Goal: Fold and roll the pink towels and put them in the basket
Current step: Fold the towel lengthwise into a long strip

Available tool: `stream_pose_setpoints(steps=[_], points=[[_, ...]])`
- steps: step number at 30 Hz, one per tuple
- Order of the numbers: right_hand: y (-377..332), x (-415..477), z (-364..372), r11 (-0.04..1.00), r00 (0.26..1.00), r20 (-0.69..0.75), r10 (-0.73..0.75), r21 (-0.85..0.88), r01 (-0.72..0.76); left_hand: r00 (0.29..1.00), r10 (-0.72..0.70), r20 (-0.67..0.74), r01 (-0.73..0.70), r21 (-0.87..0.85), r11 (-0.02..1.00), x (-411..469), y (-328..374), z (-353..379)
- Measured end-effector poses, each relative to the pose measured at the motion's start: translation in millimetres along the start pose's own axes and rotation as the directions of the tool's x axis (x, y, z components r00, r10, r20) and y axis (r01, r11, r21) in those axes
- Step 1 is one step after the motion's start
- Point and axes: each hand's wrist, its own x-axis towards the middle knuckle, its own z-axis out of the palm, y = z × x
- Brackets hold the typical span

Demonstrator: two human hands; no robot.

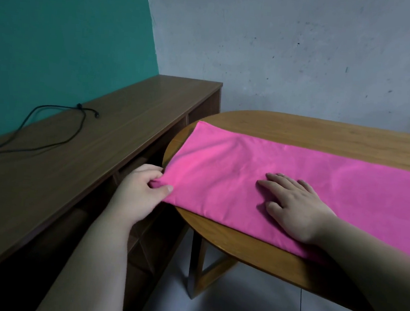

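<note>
On wooden table [324, 136]: pink towel [284, 167] lies folded into long strip. My left hand [141, 189] pinches its end corner, right hand [296, 208] presses flat, fingers straight. Rolling not begun; basket unseen.

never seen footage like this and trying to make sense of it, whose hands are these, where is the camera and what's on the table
There is no machine here. A person wears one wide-angle camera on the head, and it looks down at their own two hands. A pink towel lies as a long strip on a rounded wooden table. The left hand pinches the towel's near corner at the table's end. The right hand lies flat on the cloth and holds nothing. Beside the table stands a long brown shelf unit with a black cable on top. No basket shows.
</note>
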Motion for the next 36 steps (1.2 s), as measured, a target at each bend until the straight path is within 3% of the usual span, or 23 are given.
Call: stream_pose_setpoints(steps=[2, 7, 14, 22, 29, 36], points=[[0.3, 0.1, 0.2, 1.000, 1.000, 0.002, 0.001, 0.001, -0.001, 0.998, 0.057, 0.006, -0.057, 0.144, 0.988, -1.1, 3.0, 1.8], [0.9, 0.2, 0.6, 1.000, 1.000, 0.006, 0.005, 0.004, -0.005, 0.989, 0.147, 0.035, -0.151, 0.284, 0.947, -4.6, 3.8, 3.1], [0.0, -1.0, 0.0, 1.000, 1.000, 0.010, 0.005, -0.001, -0.005, 0.988, 0.143, 0.053, -0.152, 0.330, 0.932, -7.9, 10.7, 6.3], [-0.1, -1.0, -0.8, 1.000, 1.000, 0.030, 0.002, 0.009, -0.002, 0.997, -0.080, -0.005, 0.079, 0.270, 0.960, -5.6, 8.2, 2.0], [-0.1, -0.2, 0.0, 1.000, 1.000, 0.029, 0.007, 0.001, -0.007, 0.962, -0.268, -0.059, 0.269, 0.009, 0.963, 3.6, -2.1, 5.4], [0.2, 0.4, 1.0, 1.000, 1.000, 0.013, 0.001, 0.002, -0.001, 0.936, -0.334, -0.111, 0.333, -0.027, 0.942, 5.5, -1.7, 9.8]])
